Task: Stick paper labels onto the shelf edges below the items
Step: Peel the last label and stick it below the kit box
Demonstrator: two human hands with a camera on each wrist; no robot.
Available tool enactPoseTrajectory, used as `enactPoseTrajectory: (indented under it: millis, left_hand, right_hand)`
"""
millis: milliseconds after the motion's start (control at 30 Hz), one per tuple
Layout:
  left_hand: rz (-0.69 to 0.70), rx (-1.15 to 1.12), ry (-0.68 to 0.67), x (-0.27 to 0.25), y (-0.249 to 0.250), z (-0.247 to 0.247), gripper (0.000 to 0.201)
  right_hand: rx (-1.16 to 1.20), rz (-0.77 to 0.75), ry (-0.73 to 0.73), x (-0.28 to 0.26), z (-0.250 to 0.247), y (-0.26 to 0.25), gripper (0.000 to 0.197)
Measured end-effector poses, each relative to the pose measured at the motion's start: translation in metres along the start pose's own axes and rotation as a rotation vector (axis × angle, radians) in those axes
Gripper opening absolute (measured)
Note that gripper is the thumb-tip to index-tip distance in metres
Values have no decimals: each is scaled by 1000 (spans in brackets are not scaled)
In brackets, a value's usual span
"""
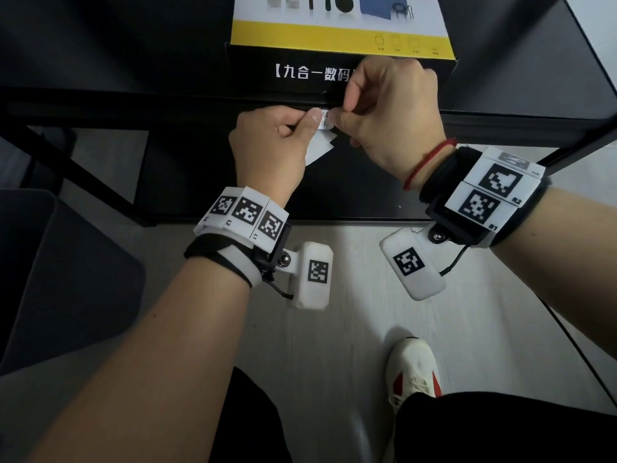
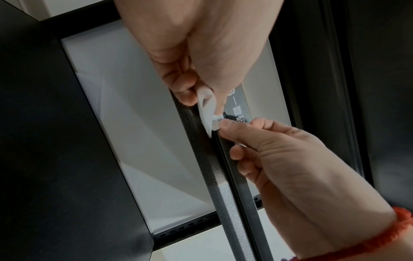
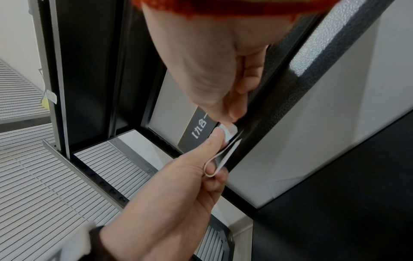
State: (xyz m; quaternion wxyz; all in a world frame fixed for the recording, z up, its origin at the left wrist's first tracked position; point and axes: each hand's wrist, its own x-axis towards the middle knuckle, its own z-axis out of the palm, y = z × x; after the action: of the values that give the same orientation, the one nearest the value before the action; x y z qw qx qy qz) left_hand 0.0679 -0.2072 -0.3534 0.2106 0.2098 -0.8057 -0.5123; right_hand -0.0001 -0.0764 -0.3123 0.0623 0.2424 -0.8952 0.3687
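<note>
A small white paper label (image 1: 325,119) with dark writing lies against the black shelf edge (image 1: 187,106), just below a black and yellow box (image 1: 340,38). My left hand (image 1: 273,142) pinches the label's left end under its thumb and holds a folded white backing sheet (image 1: 319,148) in its curled fingers. My right hand (image 1: 387,115) pinches the label's right end between thumb and forefinger. The left wrist view shows the label (image 2: 216,121) at the shelf edge (image 2: 223,194) with the backing sheet (image 2: 206,107). In the right wrist view the label (image 3: 229,130) sits above the looped backing sheet (image 3: 221,159).
The black shelf frame (image 1: 567,135) runs on to the right, and a slanted black leg (image 1: 76,175) stands at the lower left. A lower dark shelf (image 1: 350,192) lies under the hands. My white shoe (image 1: 414,369) rests on the pale floor. Grey slatted shelving (image 3: 55,176) shows in the right wrist view.
</note>
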Motion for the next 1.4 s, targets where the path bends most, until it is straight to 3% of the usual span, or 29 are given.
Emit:
enactPoseTrajectory:
  millis: [600,867,1100,1267,1400]
  left_hand:
    - [0,12,5,3,-1,1,20]
    - [1,32,-3,5,-2,-3,20]
    - [29,37,9,4,-2,-6,19]
    - [30,36,6,5,-4,-9,19]
    - [16,32,-3,5,-3,-10,19]
  right_hand:
    - [-42,-18,14,1,0,3,23]
    - [-95,-58,-15,0,-7,9,11]
    - [-108,-61,-13,2,-2,7,25]
    - [-136,-79,-27,1,-4,6,18]
    - [-148,-68,-26,2,-1,4,27]
